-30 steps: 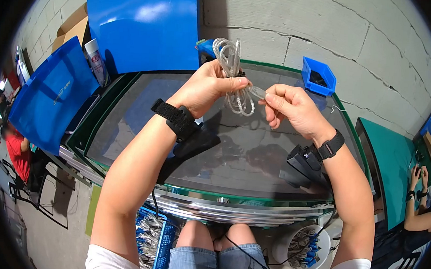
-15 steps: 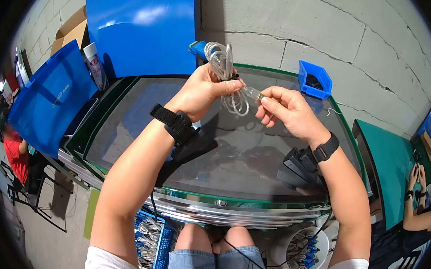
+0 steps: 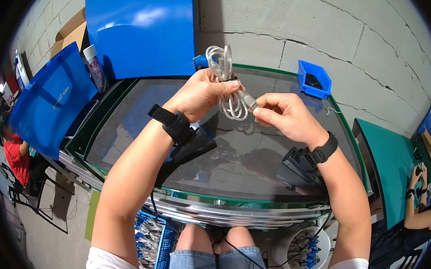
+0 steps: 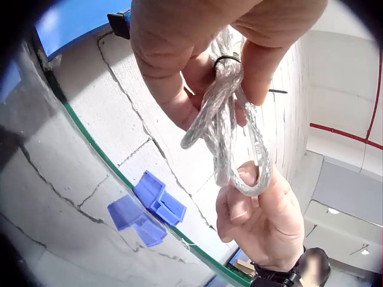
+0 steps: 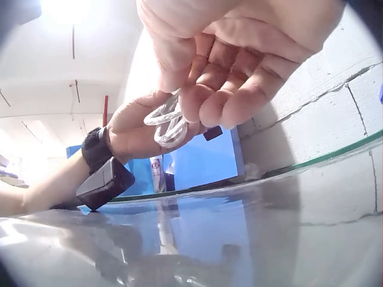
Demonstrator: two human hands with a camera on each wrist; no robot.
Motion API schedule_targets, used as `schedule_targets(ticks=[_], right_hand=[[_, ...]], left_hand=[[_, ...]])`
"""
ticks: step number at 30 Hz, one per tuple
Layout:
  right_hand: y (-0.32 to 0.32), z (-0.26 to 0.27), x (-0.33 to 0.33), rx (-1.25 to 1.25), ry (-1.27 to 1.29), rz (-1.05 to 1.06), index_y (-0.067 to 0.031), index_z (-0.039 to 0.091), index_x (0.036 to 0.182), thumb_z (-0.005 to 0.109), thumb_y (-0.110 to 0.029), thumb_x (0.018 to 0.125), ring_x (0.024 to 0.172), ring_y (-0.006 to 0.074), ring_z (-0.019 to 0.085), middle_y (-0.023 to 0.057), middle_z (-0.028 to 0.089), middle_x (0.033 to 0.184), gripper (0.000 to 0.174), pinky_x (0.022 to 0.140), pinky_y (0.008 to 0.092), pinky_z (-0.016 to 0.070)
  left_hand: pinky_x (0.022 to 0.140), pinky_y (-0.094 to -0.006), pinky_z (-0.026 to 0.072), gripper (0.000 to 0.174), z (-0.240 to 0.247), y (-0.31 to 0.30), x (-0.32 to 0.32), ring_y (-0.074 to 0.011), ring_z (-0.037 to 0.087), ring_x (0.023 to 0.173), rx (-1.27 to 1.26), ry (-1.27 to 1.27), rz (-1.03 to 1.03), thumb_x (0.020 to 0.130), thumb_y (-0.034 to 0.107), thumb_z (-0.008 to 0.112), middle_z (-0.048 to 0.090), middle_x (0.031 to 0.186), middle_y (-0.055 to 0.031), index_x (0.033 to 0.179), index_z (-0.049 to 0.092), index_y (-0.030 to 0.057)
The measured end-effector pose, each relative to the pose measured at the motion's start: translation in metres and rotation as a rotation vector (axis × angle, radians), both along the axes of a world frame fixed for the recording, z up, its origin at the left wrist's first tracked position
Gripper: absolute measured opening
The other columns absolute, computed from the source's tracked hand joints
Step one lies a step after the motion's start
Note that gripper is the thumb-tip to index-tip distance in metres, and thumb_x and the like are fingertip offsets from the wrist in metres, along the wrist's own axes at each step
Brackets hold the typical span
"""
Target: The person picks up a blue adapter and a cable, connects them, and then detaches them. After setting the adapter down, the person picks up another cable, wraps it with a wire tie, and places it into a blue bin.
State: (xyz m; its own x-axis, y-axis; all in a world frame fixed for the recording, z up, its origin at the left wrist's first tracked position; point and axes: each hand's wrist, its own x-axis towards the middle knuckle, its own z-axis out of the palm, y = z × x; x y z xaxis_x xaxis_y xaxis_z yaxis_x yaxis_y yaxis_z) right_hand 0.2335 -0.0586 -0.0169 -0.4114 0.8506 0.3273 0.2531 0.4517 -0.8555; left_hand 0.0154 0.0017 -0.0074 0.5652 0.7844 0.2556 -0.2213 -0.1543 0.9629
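In the head view my left hand (image 3: pixel 198 96) grips a coiled, clear-jacketed silver USB cable (image 3: pixel 222 61), with the thumb across the bundle at its black tie (image 3: pixel 232 79). A blue end piece (image 3: pixel 200 60) shows behind that hand. My right hand (image 3: pixel 289 118) pinches the cable's USB plug (image 3: pixel 250 101) between thumb and forefinger, just right of the lower loops. The left wrist view shows the braided loops (image 4: pixel 221 113) hanging below the left fingers, close to the right fingertips. From the right wrist, the curled right fingers (image 5: pixel 224 98) partly cover the coil (image 5: pixel 172 131) and hide the plug.
A dark glossy tabletop (image 3: pixel 243 170) lies beneath both hands. At its back right stands a small blue bin (image 3: pixel 304 73). Left are a spray can (image 3: pixel 95 68) and blue panels. Below the front edge are a blue basket (image 3: pixel 165 247) and white bucket (image 3: pixel 325 249) of cables.
My right hand has shifted slightly left and down with the plug, bringing it nearer the coil. My left hand and the bundle have moved a little left and down, the grip unchanged.
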Motion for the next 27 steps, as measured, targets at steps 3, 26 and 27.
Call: schedule_targets(ticks=[3, 26, 27], right_hand=[[0.0015, -0.0034, -0.001, 0.024, -0.061, 0.023, 0.0008, 0.063, 0.091, 0.06, -0.014, 0.089, 0.064, 0.0036, 0.051, -0.0017, 0.059, 0.071, 0.015, 0.059, 0.0208, 0.0427], [-0.0012, 0.0007, 0.0004, 0.05, -0.186, -0.044, 0.0021, 0.058, 0.093, 0.055, -0.011, 0.091, 0.069, 0.0057, 0.052, 0.0003, 0.056, 0.075, 0.013, 0.063, 0.0222, 0.0461], [-0.001, 0.0004, 0.0004, 0.044, -0.19, -0.04, 0.0022, 0.058, 0.093, 0.055, -0.011, 0.091, 0.068, 0.0057, 0.052, 0.0003, 0.056, 0.074, 0.013, 0.064, 0.0221, 0.0461]], left_hand=[[0.077, -0.0322, 0.0497, 0.023, -0.0021, 0.0021, -0.001, -0.0155, 0.064, 0.08, 0.004, 0.007, -0.029, 0.084, 0.019, 0.068, 0.066, 0.088, -0.0069, 0.096, 0.059, 0.0017], [0.083, -0.0339, 0.0475, 0.038, 0.003, -0.0039, -0.0008, -0.0187, 0.062, 0.089, -0.002, 0.036, -0.052, 0.078, 0.011, 0.071, 0.065, 0.096, -0.0126, 0.108, 0.048, 0.0008], [0.083, -0.0339, 0.0475, 0.038, 0.003, -0.0036, -0.0007, -0.0187, 0.062, 0.089, -0.002, 0.035, -0.051, 0.078, 0.011, 0.071, 0.065, 0.096, -0.0126, 0.108, 0.048, 0.0008]])
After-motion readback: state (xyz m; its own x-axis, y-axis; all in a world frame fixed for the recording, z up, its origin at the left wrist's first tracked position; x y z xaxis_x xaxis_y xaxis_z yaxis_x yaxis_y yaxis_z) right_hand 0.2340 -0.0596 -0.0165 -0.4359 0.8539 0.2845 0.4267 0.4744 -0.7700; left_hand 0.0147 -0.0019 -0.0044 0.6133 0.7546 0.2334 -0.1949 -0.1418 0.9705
